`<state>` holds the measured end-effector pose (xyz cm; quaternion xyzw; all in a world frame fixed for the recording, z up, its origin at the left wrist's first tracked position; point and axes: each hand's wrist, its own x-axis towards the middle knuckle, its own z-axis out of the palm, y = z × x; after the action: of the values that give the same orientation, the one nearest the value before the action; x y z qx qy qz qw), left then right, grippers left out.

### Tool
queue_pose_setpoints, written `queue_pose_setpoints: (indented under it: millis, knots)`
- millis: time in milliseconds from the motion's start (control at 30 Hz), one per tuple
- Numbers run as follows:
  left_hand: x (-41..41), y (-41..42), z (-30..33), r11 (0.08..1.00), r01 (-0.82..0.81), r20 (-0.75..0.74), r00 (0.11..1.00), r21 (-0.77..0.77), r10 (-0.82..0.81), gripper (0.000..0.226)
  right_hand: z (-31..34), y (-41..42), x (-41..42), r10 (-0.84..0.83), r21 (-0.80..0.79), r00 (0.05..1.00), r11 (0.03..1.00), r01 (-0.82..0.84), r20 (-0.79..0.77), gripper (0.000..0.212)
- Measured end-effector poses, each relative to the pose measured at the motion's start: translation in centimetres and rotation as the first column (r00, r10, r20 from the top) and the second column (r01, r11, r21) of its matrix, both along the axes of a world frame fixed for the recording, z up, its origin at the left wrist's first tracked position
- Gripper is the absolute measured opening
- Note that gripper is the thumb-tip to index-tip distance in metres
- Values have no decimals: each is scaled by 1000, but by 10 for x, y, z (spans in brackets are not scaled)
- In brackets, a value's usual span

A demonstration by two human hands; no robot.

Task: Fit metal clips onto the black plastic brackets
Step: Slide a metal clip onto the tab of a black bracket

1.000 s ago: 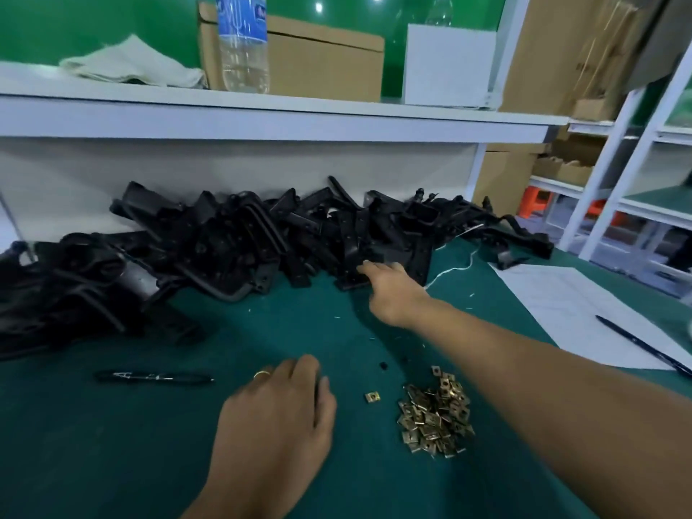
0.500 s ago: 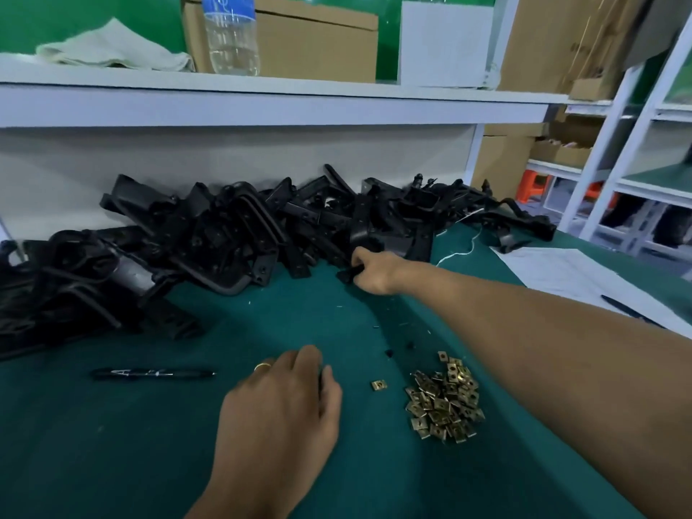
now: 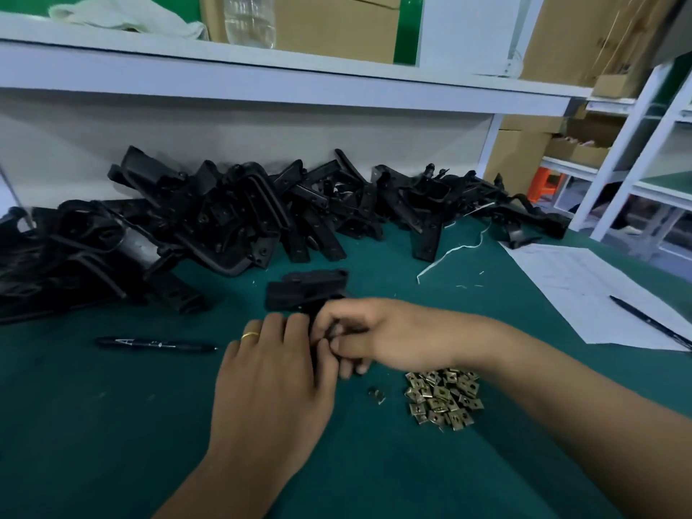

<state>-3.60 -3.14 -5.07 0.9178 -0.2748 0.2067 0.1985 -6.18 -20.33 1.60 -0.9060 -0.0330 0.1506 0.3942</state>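
Bracket pile [image 3: 239, 222], upper half of frame: tangled black moulded plastic, matte, angular, heaped against the back wall, likely as feed stock. 1 bracket [image 3: 305, 290] at frame centre, pulled clear for fitting. Right hand [image 3: 369, 333] curls round its near end; left hand [image 3: 277, 372] lies beside it, touching, its grip hidden. Brassy, square, stamped clips [image 3: 443, 398] heaped lower right, within reach; 1 stray clip [image 3: 376, 394] beside.

The near end of the bracket [image 3: 305, 290] is hidden behind both hands, so whether a clip sits between the fingers [image 3: 350, 340] cannot be told; bottle [image 3: 250, 20] and boxes [image 3: 333, 24] are cut off at the top edge, the bracket pile [image 3: 22, 264] at the left
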Motion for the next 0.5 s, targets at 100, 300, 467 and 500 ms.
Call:
queue_pose_setpoints:
  millis: [100,300,467,500]
  knots:
    - [0,-1,-1,992,-18,-38,999,127,23,51,3,-15,-9,-99,102,982,991,84,158,28]
    - [4,-2,-1,964,-37,-134,988,262,74,56,-16,-34,-10,-177,205,957,970,131,230,43]
    - [5,1,-2,952,-65,-112,988,299,103,43,0,-19,18,-167,140,935,982,129,312,61]
    - [5,2,-2,949,-71,-102,989,307,107,39,7,-19,22,-181,125,930,981,148,321,61]
